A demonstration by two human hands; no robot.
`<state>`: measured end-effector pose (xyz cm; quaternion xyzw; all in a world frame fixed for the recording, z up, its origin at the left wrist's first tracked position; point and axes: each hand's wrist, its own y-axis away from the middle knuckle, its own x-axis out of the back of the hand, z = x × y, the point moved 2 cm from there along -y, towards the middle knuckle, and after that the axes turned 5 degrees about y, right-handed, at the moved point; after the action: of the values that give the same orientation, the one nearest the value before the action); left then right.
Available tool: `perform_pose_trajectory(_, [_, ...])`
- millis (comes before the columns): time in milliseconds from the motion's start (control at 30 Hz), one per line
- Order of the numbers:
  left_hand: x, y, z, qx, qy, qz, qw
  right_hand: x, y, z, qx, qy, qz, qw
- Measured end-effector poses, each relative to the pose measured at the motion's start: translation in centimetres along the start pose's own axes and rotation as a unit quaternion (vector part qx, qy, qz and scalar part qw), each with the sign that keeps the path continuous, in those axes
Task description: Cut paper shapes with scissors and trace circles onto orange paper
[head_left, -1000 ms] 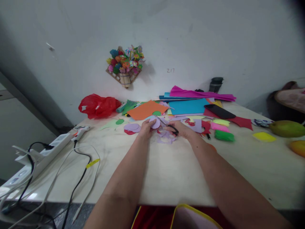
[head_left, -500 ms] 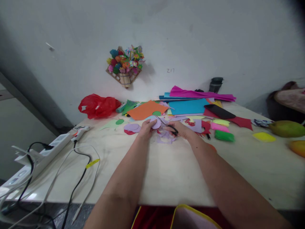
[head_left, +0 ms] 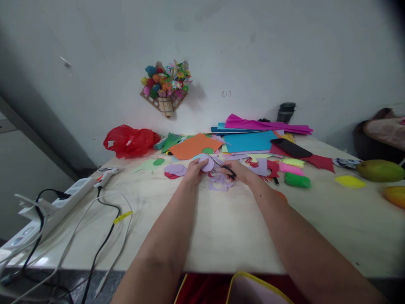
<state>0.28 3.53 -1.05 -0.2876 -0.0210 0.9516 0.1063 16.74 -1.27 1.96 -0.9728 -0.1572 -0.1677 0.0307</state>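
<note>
My left hand (head_left: 193, 172) pinches a round lilac paper piece (head_left: 207, 164) at its left edge, just above the table. My right hand (head_left: 237, 171) is closed round the black handles of a pair of scissors (head_left: 229, 171), whose blades point up and left to the far edge of the lilac piece. Whether the blades touch the paper I cannot tell. Lilac paper scraps (head_left: 219, 184) with cut-out curves lie beneath my hands. Left of my left hand, lilac discs (head_left: 176, 169) overlap red ones (head_left: 171, 175).
Orange (head_left: 195, 146) and blue sheets (head_left: 248, 142) lie behind my hands, with a black phone (head_left: 291, 148) further right. Packets of coloured clay (head_left: 297, 180) and mangoes (head_left: 382, 170) are at the right. A red plastic bag (head_left: 131, 141) and a power strip (head_left: 60, 202) with cables are left.
</note>
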Motion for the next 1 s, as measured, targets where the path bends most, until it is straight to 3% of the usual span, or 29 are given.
perform_pose_trajectory(567, [0.01, 0.01, 0.05, 0.001, 0.003, 0.023, 1.0, 0.11, -0.12, 0.24, 0.013, 0.017, -0.008, 1.0])
perform_pose_trajectory(1000, [0.03, 0.1, 0.15, -0.006, -0.004, -0.017, 1.0, 0.14, 0.03, 0.28, 0.0, 0.016, -0.025, 1.0])
